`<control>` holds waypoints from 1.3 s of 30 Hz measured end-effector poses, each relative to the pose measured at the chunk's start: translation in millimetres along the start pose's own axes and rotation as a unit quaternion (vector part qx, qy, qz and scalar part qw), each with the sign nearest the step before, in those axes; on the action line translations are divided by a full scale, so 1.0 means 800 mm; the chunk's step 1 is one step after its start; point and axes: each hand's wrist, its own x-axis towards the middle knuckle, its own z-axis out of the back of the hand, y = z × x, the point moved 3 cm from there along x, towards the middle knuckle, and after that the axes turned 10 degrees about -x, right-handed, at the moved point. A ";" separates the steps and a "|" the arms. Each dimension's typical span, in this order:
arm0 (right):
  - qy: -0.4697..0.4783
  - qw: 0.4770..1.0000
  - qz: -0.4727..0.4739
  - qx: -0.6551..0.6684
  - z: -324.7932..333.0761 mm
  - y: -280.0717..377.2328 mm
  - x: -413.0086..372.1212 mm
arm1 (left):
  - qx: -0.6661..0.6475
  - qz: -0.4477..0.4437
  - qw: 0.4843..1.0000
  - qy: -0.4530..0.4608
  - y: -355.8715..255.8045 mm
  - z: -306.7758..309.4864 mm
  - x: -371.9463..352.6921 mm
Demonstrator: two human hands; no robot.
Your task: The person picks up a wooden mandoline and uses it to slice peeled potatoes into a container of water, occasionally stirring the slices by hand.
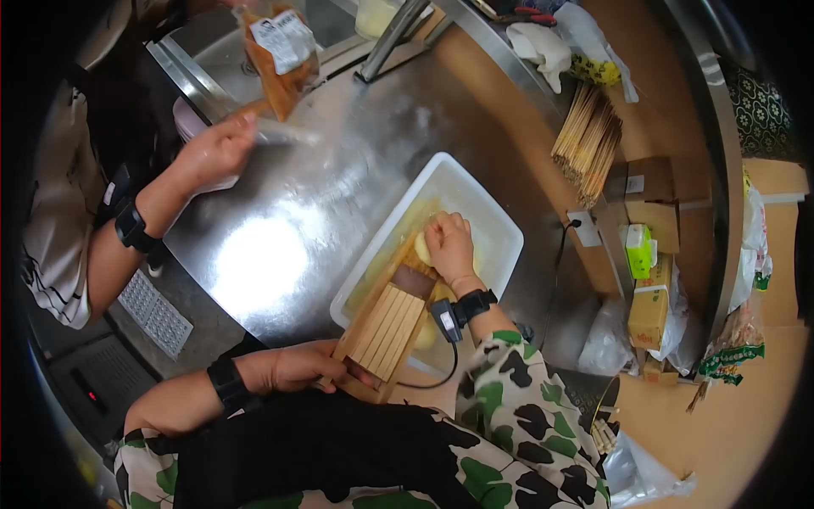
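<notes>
A wooden slicer board [386, 327] with a metal plate lies slanted, its far end inside a white plastic tub [510, 233]. My left hand [309, 366] grips the near end of the slicer, close to my body. At the far end, my right hand [449, 246] is closed over a pale yellow peeled piece [421, 249], likely a potato, pressed against the board just beyond the plate. More pale yellow pieces [426, 337] lie in the tub under the slicer, partly hidden by it and by my right wrist.
At the left, a co-worker's hand [216, 153] holds a blurred blade-like thing beside a bag of orange-brown contents [284, 64]. A steel table [339, 136] carries the tub. Bundled wooden skewers [588, 136] and boxes [651, 305] are on the right. A cable hangs from my right wristband [458, 312].
</notes>
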 end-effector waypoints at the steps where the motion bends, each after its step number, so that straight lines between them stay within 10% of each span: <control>1: -0.015 0.999 0.033 0.014 -0.002 0.001 0.003 | 0.001 -0.001 1.000 -0.003 -0.002 -0.003 -0.002; 6: 0.057 0.972 0.202 0.105 0.041 0.091 -0.091 | -0.017 -0.002 1.000 0.007 0.005 0.001 0.000; 15: 0.005 0.998 0.044 0.045 -0.004 -0.010 0.003 | -0.010 -0.007 1.000 0.004 -0.003 -0.004 -0.003; 22: 0.058 0.961 0.254 0.094 0.036 0.096 -0.093 | 0.001 0.005 1.000 0.007 0.000 0.005 0.002; 29: 0.026 0.996 0.067 0.050 -0.006 -0.013 -0.003 | -0.020 -0.020 1.000 0.010 -0.001 -0.001 -0.004; 35: 0.125 0.945 0.272 0.129 0.039 0.101 -0.096 | -0.007 -0.004 1.000 0.017 0.001 0.004 0.002; 39: 0.047 0.994 0.067 0.071 -0.016 -0.010 -0.019 | -0.007 -0.011 1.000 0.010 -0.001 -0.003 -0.003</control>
